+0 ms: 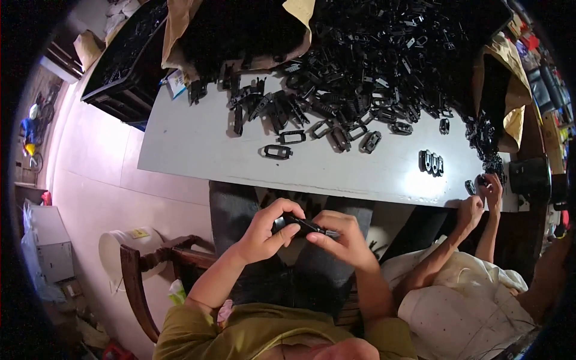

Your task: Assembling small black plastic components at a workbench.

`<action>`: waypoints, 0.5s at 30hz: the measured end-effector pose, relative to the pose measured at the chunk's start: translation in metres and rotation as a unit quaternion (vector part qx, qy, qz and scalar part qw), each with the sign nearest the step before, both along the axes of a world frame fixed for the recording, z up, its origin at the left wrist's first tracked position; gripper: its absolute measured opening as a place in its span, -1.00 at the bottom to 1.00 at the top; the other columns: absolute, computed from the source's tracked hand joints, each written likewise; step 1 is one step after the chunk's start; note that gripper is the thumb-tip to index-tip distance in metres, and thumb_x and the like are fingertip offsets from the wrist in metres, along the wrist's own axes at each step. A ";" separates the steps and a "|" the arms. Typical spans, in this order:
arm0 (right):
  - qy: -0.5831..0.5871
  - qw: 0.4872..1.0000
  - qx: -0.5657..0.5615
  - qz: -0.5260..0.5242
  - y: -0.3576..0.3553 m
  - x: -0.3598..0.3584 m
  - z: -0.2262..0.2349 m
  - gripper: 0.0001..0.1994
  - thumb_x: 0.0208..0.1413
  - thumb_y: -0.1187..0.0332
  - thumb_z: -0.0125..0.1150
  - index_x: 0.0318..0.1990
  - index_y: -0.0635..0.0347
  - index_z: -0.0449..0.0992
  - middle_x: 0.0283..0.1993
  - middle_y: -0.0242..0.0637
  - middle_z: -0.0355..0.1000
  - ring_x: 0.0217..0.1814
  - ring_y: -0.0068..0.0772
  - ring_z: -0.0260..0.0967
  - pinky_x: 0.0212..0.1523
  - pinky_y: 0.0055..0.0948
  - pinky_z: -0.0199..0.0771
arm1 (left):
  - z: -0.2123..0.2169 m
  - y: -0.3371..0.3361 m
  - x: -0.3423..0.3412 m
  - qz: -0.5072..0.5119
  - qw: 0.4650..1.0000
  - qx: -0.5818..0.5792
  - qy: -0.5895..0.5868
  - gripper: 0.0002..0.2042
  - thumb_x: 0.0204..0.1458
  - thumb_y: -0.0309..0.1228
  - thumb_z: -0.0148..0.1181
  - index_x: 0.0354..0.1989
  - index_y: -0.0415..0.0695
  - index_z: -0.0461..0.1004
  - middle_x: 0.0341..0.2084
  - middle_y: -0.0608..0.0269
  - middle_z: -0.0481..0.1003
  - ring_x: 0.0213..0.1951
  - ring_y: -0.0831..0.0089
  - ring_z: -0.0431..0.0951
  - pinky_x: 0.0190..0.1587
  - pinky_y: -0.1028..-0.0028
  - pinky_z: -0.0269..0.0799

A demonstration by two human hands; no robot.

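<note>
Above my lap, just off the table's near edge, a small dark black plastic piece [305, 226] is held between both hands. My left hand [267, 233] grips one end with the thumb and fingers curled round it. The other end is pinched by my right hand [345, 238], its thumb below and fingers over the top. Fingers cover much of the piece, so its exact shape is hidden. On the table in front lie two black oblong plastic frames, one nearer [277, 152] and one just behind it [292, 137].
A heap of black plastic parts [384, 66] covers the white table's [204, 147] far side. Brown paper bags stand left [302, 15] and right [515, 102]. A co-worker's hands [471, 210] handle small parts at right, near a short row of pieces [431, 163]. A wooden chair [133, 282] and white bucket [114, 252] stand left.
</note>
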State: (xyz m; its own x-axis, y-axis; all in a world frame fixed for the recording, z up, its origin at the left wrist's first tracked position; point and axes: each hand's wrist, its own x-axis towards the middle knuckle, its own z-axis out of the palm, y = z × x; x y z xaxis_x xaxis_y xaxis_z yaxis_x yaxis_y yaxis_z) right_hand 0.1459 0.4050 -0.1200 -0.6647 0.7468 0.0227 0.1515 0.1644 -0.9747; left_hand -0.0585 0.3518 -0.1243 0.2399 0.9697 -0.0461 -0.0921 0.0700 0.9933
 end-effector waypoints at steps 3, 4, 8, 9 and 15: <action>-0.059 0.988 0.120 -0.079 0.020 0.003 0.008 -0.76 -0.07 0.38 0.30 -0.25 0.30 0.52 -0.33 -0.18 0.43 -0.37 -0.31 0.39 -0.32 -0.47 0.38 | -0.008 0.006 -0.001 0.013 0.983 0.117 0.141 -0.76 0.05 -0.42 0.19 -0.13 -0.19 0.38 -0.10 0.19 0.36 -0.22 0.42 0.47 -0.17 0.43 0.39; -0.120 0.960 0.200 -0.156 0.029 0.008 0.006 -0.75 -0.04 0.39 0.28 -0.18 0.28 0.52 -0.27 -0.15 0.43 -0.35 -0.29 0.39 -0.32 -0.44 0.39 | -0.004 0.009 -0.001 -0.014 0.960 0.182 0.213 -0.77 0.01 -0.40 0.23 -0.16 -0.16 0.43 -0.11 0.21 0.38 -0.14 0.34 0.44 -0.09 0.37 0.36; -0.282 0.840 0.328 -0.326 0.071 0.016 -0.004 -0.71 0.09 0.31 0.17 -0.02 0.13 0.44 -0.10 -0.09 0.36 -0.34 -0.17 0.42 -0.38 -0.33 0.42 | 0.003 0.021 -0.016 0.070 0.907 0.242 0.338 -0.85 -0.10 -0.45 0.28 -0.31 -0.11 0.52 -0.23 0.21 0.46 -0.14 0.25 0.45 -0.09 0.34 0.38; -0.313 0.831 0.315 -0.334 0.078 0.020 -0.015 -0.70 0.10 0.31 0.16 -0.01 0.10 0.43 -0.08 -0.09 0.35 -0.31 -0.14 0.41 -0.37 -0.32 0.42 | 0.003 0.028 -0.021 0.128 0.887 0.238 0.374 -0.86 -0.11 -0.47 0.27 -0.33 -0.13 0.52 -0.26 0.20 0.46 -0.18 0.25 0.47 -0.13 0.36 0.40; -0.337 0.797 0.356 -0.354 0.076 0.016 -0.024 -0.80 0.08 0.33 0.15 -0.16 0.16 0.39 -0.18 -0.13 0.33 -0.24 -0.09 0.37 -0.36 -0.22 0.41 | 0.003 0.085 -0.060 0.353 0.804 0.199 0.435 -0.80 -0.12 -0.50 0.24 -0.30 -0.17 0.41 -0.34 0.20 0.45 -0.29 0.18 0.47 -0.26 0.29 0.40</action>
State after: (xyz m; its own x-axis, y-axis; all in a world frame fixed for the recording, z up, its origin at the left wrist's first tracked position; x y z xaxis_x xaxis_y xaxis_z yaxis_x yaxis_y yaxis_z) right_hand 0.1620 0.4812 -0.1440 -0.1229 0.8975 0.4236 0.9012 0.2797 -0.3310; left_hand -0.1186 0.4369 -0.1210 -0.3314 0.8301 0.4484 0.7728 -0.0338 0.6337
